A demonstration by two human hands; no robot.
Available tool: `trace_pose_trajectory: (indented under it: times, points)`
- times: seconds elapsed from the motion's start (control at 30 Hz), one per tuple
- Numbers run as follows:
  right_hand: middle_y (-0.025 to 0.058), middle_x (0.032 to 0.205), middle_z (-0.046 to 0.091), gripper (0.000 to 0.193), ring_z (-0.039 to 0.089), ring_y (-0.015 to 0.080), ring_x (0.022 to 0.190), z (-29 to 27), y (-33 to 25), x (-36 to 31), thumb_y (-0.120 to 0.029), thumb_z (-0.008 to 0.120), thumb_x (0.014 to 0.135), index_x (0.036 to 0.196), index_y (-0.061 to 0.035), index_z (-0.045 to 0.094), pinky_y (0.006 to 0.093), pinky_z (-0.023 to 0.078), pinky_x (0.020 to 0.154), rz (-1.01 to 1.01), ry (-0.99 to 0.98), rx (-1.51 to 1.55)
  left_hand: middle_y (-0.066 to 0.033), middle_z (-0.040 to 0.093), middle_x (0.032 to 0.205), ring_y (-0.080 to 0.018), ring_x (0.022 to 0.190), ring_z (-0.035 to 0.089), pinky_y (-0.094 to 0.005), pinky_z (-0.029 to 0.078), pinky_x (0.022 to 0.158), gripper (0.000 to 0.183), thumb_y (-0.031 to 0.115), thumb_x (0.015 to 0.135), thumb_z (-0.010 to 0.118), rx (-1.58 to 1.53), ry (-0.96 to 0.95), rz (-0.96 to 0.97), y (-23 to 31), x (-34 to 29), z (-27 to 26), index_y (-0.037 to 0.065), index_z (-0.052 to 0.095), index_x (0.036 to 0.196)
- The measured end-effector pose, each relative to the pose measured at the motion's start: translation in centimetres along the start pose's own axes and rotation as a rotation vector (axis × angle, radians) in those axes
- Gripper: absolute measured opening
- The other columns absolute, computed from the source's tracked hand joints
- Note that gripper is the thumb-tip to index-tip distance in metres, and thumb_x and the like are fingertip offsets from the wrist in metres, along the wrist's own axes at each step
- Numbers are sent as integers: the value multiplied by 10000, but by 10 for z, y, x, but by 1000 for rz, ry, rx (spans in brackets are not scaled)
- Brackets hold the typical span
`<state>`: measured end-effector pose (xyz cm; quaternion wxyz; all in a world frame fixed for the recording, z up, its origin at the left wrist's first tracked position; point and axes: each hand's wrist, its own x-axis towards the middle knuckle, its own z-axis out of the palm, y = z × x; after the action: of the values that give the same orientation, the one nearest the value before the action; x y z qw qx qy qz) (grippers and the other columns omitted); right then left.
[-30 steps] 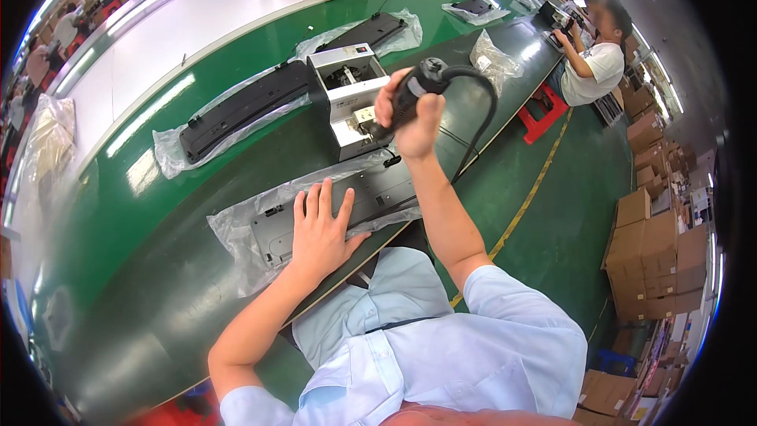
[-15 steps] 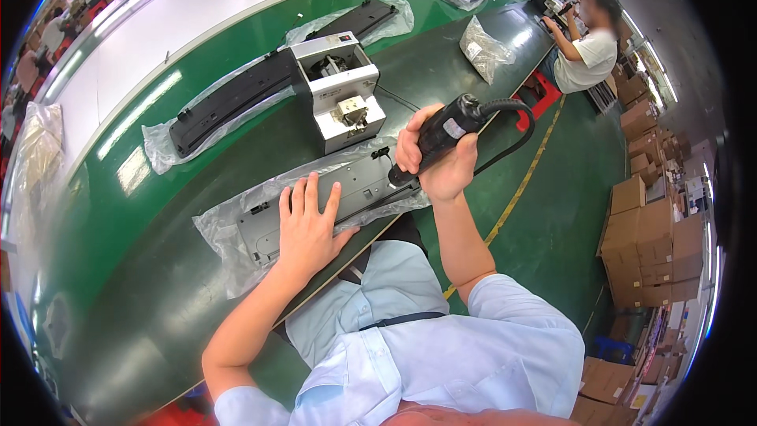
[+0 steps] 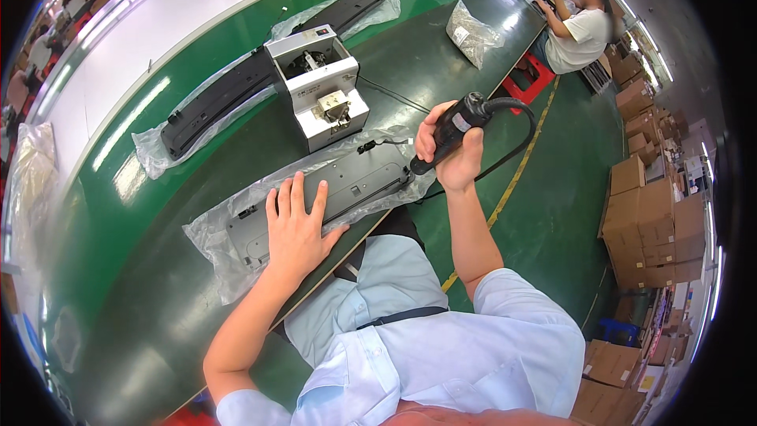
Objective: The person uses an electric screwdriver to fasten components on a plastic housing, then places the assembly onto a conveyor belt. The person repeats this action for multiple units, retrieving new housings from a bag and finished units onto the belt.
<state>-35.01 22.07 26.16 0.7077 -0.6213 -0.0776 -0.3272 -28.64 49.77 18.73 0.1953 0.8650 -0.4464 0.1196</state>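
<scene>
A long dark grey plastic panel lies on clear plastic wrap at the bench's near edge. My left hand rests flat on its left half, fingers spread. In my right hand is a black corded electric screwdriver, fingers wrapped round its body. The driver slants down leftward, its nose at the panel's right end; whether the bit touches is hidden. A small black part with a thin cable sits on the panel's far edge. Just beyond stands a white and grey box-shaped machine, likely a screw feeder.
Behind the machine lie another long black panel and a third, both on plastic wrap. A clear bag of small parts is farther right. A co-worker sits at the far right by a red stool. Cardboard boxes line the right.
The screwdriver in my right hand has moved rightward along the panel to its right end. My left hand keeps its place on the panel. The whole view has shifted slightly.
</scene>
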Motion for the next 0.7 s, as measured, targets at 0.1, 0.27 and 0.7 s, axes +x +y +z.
trace_pose_trajectory:
  times: [0.1,0.27,0.7]
  points:
    - [56,648,519,754,485,137,516,-1,9,-4,-766,531,924,1011,-17,519,290,400,501,28,-18,-4,-269,428,1520,-444,1382,419,-596,288,1159,827,493,773,815,7,-1,-7,-1,-2,-1,107,555,1456]
    - [52,643,516,745,483,134,517,-3,14,-7,-767,534,922,993,-26,514,287,396,500,35,-16,43,-272,426,1521,-450,1386,417,-603,284,1160,827,493,773,817,9,-1,-10,-2,-5,-2,102,556,1454]
    - [65,675,521,821,488,158,556,70,-23,15,-806,582,869,1076,-15,512,321,411,537,-92,-206,198,-295,373,1563,-525,1400,374,-612,263,1187,905,316,766,804,122,-396,-117,-4,-9,-55,64,423,1548]
